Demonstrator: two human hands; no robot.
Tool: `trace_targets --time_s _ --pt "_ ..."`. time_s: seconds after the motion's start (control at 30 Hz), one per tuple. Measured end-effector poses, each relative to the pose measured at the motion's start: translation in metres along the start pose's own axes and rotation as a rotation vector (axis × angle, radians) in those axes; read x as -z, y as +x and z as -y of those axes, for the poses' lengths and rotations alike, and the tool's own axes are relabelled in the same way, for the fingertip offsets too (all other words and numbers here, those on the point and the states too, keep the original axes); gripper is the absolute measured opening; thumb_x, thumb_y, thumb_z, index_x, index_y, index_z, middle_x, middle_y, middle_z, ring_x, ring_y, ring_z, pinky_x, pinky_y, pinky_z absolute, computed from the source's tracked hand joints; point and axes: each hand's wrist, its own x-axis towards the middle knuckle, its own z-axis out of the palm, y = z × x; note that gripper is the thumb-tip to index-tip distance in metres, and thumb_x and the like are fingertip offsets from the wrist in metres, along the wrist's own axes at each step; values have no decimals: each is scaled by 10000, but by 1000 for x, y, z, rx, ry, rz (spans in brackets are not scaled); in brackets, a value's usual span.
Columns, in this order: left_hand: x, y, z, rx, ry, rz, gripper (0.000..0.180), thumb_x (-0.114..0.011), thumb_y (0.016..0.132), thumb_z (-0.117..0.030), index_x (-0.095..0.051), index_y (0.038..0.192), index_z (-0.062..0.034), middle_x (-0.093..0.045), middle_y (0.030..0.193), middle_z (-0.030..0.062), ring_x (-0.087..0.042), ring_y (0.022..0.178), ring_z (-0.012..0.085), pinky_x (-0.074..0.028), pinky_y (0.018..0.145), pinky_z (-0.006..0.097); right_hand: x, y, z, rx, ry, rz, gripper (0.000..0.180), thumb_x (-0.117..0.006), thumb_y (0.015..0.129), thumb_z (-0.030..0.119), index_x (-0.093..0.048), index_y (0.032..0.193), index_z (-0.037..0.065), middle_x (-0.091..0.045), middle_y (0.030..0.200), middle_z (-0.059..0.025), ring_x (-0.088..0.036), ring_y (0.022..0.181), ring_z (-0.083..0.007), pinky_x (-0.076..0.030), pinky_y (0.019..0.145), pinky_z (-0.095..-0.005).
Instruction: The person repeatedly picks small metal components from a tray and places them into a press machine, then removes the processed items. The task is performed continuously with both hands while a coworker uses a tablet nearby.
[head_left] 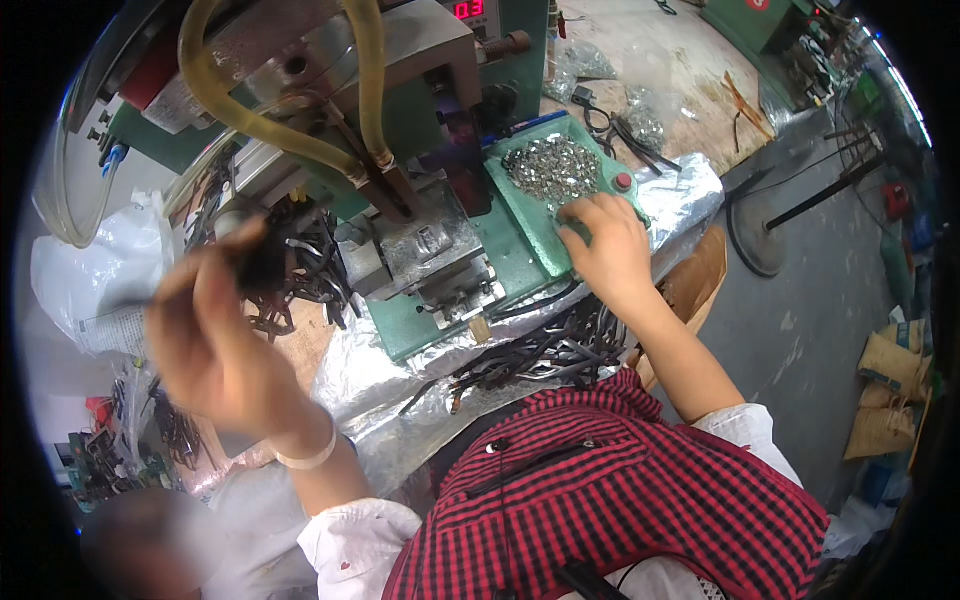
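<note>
My left hand [222,345] is raised at the left, smeared by motion. A dark blurred shape [268,258] lies at its fingertips, and whether the fingers grip it I cannot tell. My right hand [612,252] rests at the near right edge of a green tray [548,240], fingers bent and thumb apart. Its fingertips are just beside a heap of small shiny metal pieces [552,168] in the tray. Between my hands stands a bench machine with a metal fixture block [432,245] on a green base [405,338]. No workpiece can be made out in the fixture.
Dark thin strips [560,345] lie in a pile on silver foil before the machine, with more strips [318,262] left of it. Yellowed hoses [371,80] loop down to the machine. A red button [623,181] sits by the tray. Another person [150,540] is at lower left.
</note>
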Motion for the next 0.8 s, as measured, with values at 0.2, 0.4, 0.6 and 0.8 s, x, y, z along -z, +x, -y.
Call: trace_targets --time_s 0.2,0.4,0.6,0.8 --pt "11 -17 -5 76 -197 13 228 -495 1102 -152 -601 1134 47 -741 864 240 -734 720 264 -587 676 310 0 -1 3 -162 71 -22 71 -693 895 76 -675 958 47 -703 943 -119 -679 906 -317 -531 807 -405" --pt "20 -54 -4 338 -412 45 205 -568 1073 -159 -609 1093 41 -723 933 199 -728 837 274 -589 829 391 30 19 50 -187 978 -10 136 -729 926 18 -759 1054 -18 -769 994 -68 -705 925 -109 -545 856 -256" --pt "15 -30 -1 160 -331 -16 208 -570 1063 -139 -613 1068 64 -687 991 191 -703 893 280 -579 859 407 0 44 104 194 847 -107 114 -721 897 -17 -721 1012 -20 -742 1024 -66 -681 953 -138 -523 881 -284" --pt "-6 -3 5 217 -389 -44 196 -593 1073 -164 -634 1030 23 -709 927 138 -684 771 161 -595 580 285 -11 39 128 -16 1219 -49 243 -712 876 8 -636 1106 -11 -727 988 -89 -693 905 -164 -524 841 -305"
